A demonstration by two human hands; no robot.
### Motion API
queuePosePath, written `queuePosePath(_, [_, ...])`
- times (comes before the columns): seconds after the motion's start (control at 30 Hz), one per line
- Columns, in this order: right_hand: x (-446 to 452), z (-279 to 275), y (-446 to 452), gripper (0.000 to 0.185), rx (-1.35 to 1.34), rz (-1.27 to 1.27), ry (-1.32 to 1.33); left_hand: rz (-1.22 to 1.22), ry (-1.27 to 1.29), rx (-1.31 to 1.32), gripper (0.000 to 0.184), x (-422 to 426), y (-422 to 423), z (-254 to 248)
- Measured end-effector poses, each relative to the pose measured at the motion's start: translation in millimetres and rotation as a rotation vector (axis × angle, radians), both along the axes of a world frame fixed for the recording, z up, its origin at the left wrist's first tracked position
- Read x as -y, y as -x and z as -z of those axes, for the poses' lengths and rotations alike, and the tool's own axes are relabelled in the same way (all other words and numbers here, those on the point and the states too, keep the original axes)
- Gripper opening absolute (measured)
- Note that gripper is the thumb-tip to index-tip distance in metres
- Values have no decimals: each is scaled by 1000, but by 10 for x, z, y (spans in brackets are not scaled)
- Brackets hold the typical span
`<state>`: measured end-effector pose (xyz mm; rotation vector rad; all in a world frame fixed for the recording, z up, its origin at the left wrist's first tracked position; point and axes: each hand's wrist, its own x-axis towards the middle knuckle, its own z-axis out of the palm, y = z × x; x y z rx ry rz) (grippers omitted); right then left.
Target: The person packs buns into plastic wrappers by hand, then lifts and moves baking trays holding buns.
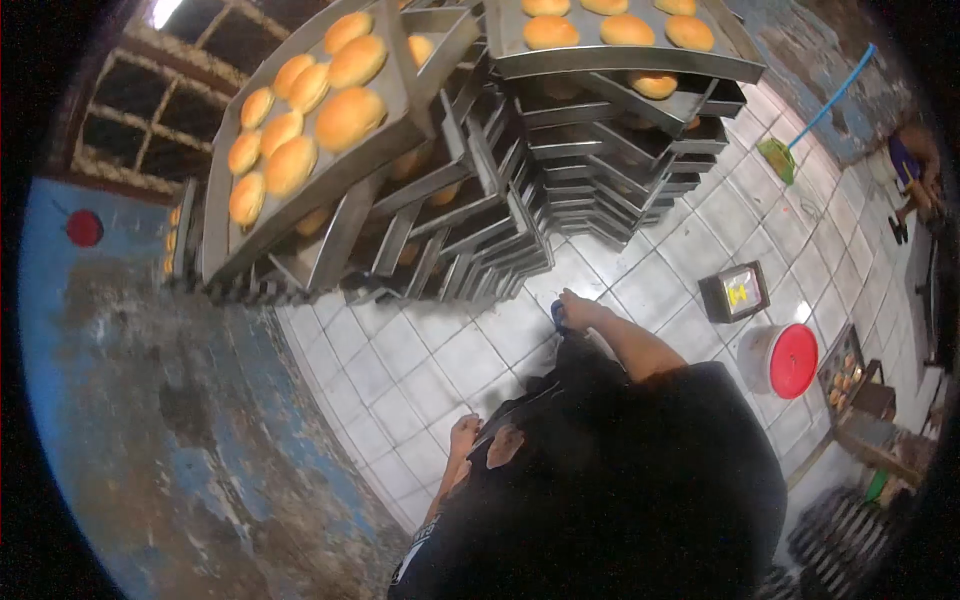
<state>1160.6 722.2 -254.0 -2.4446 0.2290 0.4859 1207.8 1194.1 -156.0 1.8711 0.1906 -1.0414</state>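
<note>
My right hand (578, 311) is closed around a small dark-blue thing that I cannot make out, in front of my dark clothing. Lower and to the left, my left hand (464, 437) is beside the dark clothing with its fingers curled; whether it holds anything is hidden. Beyond my hands rise tall stacks of metal trays laid at crossed angles. The top left tray (392, 142) is tilted in view and bears several round golden buns (349, 118). On the top right tray (640, 63) are more buns (627, 30). Neither hand touches the trays.
White floor tiles (430, 388) surround my hands. To the right are a small box (735, 292), a bucket with a red lid (793, 361) and a green dustpan (777, 160) with a blue handle. A worn blue wall (190, 400) runs along the left. Another person (915, 165) is at far right.
</note>
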Motion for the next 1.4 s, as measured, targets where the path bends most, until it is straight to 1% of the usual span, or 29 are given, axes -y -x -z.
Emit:
queuePosePath(0.07, [-135,-34,-31,66,-32,31,-66,173,142,345,32,-266,294,141])
queuePosePath(0.1, [-231,-42,-60,66,-39,8,-59,240,103,417,32,-390,433,219])
queuePosePath(0.2, [-600,-95,-243,63,-174,-230,-9,395,-51,508,31,-611,747,530])
queuePosePath(0.23, [-786,-241,-188,70,-154,-103,59,423,-73,529,31,-620,808,622])
queuePosePath(0.27, [-881,-377,-314,70,-154,-122,68,454,-98,551,31,-634,837,710])
queuePosePath(0.3, [-949,-410,-460,75,-349,-343,-9,474,-109,564,31,-626,843,804])
queuePosePath(0.37, [-1074,-397,-496,80,-544,-579,-75,493,-127,590,31,-646,862,909])
queuePosePath(0.4, [-1173,-355,-377,81,-333,-354,-97,505,-141,611,30,-665,867,937])
queuePosePath(0.43, [-1233,-471,-336,83,-118,-129,-120,514,-149,625,30,-665,845,990])
queuePosePath(0.47, [-1238,-585,-351,83,-116,-146,-114,522,-154,635,30,-667,816,1040])
queuePosePath(0.5, [-1225,-988,-350,75,-156,-267,43,531,-161,642,30,-677,792,1078])
queuePosePath(0.57, [-1206,-1255,-432,67,-189,-391,204,543,-172,658,30,-690,735,1106])
queuePosePath(0.63, [-1140,-1122,-527,74,-315,-278,-144,550,-180,670,29,-716,679,1133])
queuePosePath(0.67, [-1159,-1001,-544,74,-316,-286,-139,553,-182,672,29,-729,677,1146])
queuePosePath(0.7, [-1183,-815,-569,80,-242,-241,-120,555,-188,678,29,-736,660,1154])
queuePosePath(0.73, [-1209,-799,-587,86,-166,-196,-103,558,-191,684,29,-739,668,1170])
queuePosePath(0.77, [-1228,-780,-580,86,-166,-203,-99,559,-199,688,29,-752,665,1182])
queuePosePath(0.83, [-1257,-880,-578,81,-83,-94,-61,562,-204,693,29,-765,675,1213])
queuePosePath(0.97, [-1272,-998,-685,82,-52,-79,-85,567,-213,696,28,-748,670,1249])
queuePosePath(1.03, [-1214,-1387,-841,87,-422,-311,-156,573,-214,698,28,-739,642,1298])
queuePosePath(1.07, [-1216,-1323,-845,87,-422,-315,-155,572,-218,698,28,-724,632,1282])
queuePosePath(1.13, [-1243,-1148,-838,85,-206,-197,-162,572,-220,697,27,-686,606,1259])
queuePosePath(1.17, [-1257,-1024,-841,85,-205,-200,-162,575,-223,699,27,-672,604,1252])
queuePosePath(1.23, [-1276,-831,-859,80,33,-94,-61,576,-225,697,27,-663,591,1245])
queuePosePath(1.37, [-1201,-815,-986,81,51,-102,-53,582,-238,693,27,-633,555,1225])
queuePosePath(1.4, [-1136,-945,-1079,85,-119,-205,-115,583,-240,689,26,-628,547,1227])
